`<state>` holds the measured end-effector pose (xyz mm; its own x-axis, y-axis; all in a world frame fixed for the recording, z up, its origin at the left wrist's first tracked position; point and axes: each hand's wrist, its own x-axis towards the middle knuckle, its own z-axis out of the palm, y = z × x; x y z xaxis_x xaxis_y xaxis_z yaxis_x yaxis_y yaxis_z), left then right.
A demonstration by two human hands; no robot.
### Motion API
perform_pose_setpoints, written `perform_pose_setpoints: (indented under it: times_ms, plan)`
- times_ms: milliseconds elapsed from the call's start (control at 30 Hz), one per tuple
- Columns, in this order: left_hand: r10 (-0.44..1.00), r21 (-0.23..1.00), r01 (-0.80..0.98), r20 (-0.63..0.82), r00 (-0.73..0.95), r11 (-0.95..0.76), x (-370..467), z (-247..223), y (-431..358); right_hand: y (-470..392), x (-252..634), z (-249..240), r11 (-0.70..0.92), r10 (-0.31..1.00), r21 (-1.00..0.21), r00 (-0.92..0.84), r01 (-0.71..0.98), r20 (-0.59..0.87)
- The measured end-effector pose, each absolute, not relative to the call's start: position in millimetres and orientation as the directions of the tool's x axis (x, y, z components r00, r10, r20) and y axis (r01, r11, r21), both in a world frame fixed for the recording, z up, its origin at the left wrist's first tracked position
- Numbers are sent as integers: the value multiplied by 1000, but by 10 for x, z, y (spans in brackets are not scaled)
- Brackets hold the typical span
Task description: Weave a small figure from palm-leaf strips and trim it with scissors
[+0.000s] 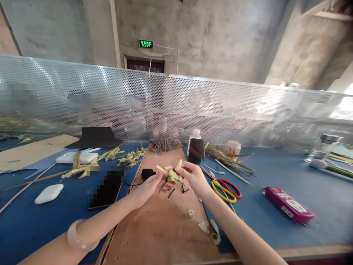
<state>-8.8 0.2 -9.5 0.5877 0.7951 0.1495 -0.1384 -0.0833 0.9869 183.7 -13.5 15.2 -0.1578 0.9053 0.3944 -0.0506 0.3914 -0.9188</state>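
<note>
Over the middle of a brown wooden board (149,228), both hands are at a small pale green piece of knotted plant strip (173,176). My left hand (151,187) has its fingers closed on the piece's left side. From the right, my right hand (191,176) pinches a pale strip end standing up from it. A ball of black cord (148,173) lies just behind my left hand, and short black bits and pale scraps (191,213) are scattered on the board.
Scissors with red and yellow handles (227,189) lie right of my right hand. Behind are a white bottle (196,133), a propped phone (196,151), grey cord (165,144) and dried strips (217,152). A dark phone (107,189) lies left, a purple packet (288,205) right.
</note>
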Motion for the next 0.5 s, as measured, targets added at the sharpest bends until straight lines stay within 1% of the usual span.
perform_pose_setpoints:
  times_ms: [33,67,133,200,267,333,400,500]
  plan:
    - [802,979,-120,205,561,-166,-87,-83,8,-139,1819,148,375,915,-926,-139,-47,378]
    - [780,966,-113,255,571,-233,-84,-67,9,-142,1800,140,358,924,-933,-127,-45,361]
    - [740,950,-110,298,603,-292,-66,-31,-10,-150,1761,119,333,933,-942,-126,-49,336]
    - [766,962,-82,257,589,-260,-34,-5,-53,-166,1727,109,319,937,-946,-132,-56,324]
    - [825,975,-66,213,524,-210,-2,1,-101,-185,1714,122,323,935,-945,-135,-56,327]
    - [862,980,-86,199,466,-180,15,-8,-131,-198,1733,152,342,928,-939,-142,-42,344]
    - [874,980,-103,198,444,-169,14,-22,-135,-194,1785,176,365,917,-931,-164,-22,363]
    - [868,983,-103,183,462,-153,-3,-44,-121,-155,1880,161,393,879,-919,-286,-21,382]
